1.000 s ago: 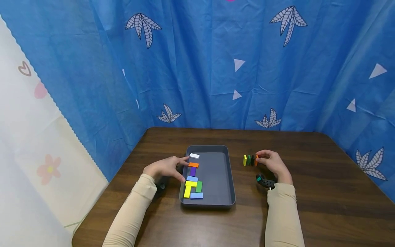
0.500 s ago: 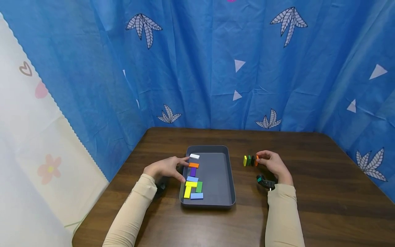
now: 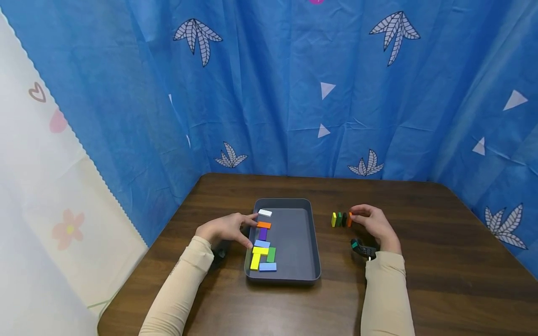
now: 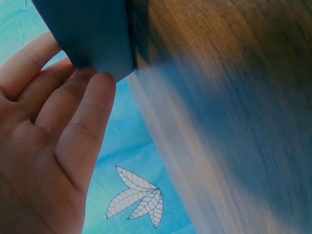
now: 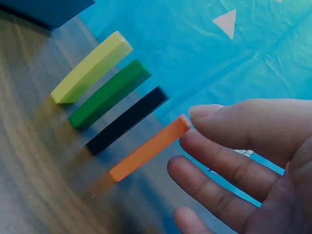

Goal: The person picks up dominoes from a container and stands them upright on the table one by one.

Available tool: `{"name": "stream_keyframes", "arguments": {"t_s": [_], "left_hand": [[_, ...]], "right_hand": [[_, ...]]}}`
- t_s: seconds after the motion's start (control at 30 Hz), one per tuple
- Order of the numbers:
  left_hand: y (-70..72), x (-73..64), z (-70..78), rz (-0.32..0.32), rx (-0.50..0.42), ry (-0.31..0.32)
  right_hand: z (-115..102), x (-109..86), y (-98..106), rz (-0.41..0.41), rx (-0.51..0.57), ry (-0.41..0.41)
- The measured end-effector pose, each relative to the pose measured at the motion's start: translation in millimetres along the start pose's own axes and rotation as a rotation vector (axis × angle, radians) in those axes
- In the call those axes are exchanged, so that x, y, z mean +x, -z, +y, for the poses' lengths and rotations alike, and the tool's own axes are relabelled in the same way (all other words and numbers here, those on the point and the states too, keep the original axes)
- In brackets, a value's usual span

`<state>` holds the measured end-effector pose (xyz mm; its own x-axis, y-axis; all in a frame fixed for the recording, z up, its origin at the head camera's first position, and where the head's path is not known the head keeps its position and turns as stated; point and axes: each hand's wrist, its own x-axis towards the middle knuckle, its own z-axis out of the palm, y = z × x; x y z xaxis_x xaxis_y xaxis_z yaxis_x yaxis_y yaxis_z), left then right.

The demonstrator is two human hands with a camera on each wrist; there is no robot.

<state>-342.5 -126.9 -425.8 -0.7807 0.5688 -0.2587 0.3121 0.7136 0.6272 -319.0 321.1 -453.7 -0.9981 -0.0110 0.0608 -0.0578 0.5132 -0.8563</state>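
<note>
In the head view my left hand [image 3: 224, 229] lies at the left rim of a dark grey tray [image 3: 296, 275], its index finger and thumb spread along the edge. From the left wrist, several nearly straight fingers touch the outer wall of the tray [image 4: 97, 34]. My right hand [image 3: 375, 225] is beside an upright orange domino-like block [image 3: 350, 220]. The right wrist view shows thumb and index tips close against the top end of this orange block [image 5: 148, 151], which stays uncovered. Black [image 5: 127, 121], green [image 5: 109, 95] and yellow [image 5: 91, 70] blocks stand in a row beyond it.
Inside the tray, along its left side, lie flat blocks: white [image 3: 265, 213], orange [image 3: 264, 225], purple [image 3: 263, 234], green [image 3: 271, 254], and several in yellow and light blue. A brown wooden table [image 3: 294, 308] carries everything; a blue curtain [image 3: 269, 93] hangs behind.
My right hand has shifted very slightly to the right at the orange block. The left hand keeps its place at the tray, and the standing row looks the same.
</note>
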Motion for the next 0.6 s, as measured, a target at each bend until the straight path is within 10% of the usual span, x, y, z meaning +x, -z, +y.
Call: {"name": "stream_keyframes", "arguments": {"t_s": [0.6], "left_hand": [[-1.1, 0.9, -0.6, 0.010, 0.001, -0.020]], "right_hand": [[-85, 3.7, -21, 0.028, 0.065, 0.208]]}}
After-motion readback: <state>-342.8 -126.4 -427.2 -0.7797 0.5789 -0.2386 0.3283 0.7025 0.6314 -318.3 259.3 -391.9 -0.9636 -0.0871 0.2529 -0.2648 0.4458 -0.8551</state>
